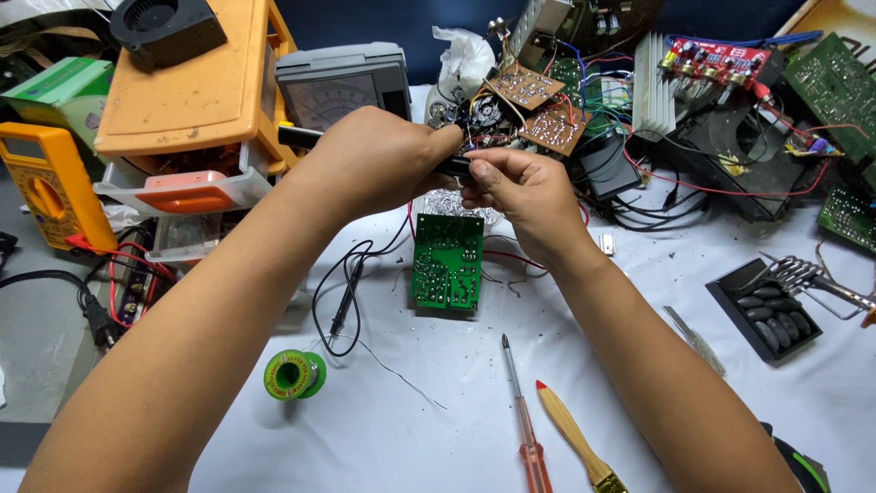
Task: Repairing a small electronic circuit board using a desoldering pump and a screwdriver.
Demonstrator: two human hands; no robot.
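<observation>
While the yellow meter (46,187) and orange case (196,82) sit at the far left of the cluttered white bench (438,429), your left hand (374,164) closes in a fist around a slim black tool (453,165), its butt end poking out near the case. Below that forearm lie a green solder spool (294,375) and a black probe lead (347,297). Just right of the fist, your right hand (520,196) pinches the tool's front end between thumb and fingertips, both hands raised over the green board (447,262), which lies flat and untouched on the bench. Nearer you rest a red screwdriver (522,420) and a wooden brush (579,438). Behind the hands, brown boards (538,105) tangle in wires; a black keypad (765,312) lies at the far right.
</observation>
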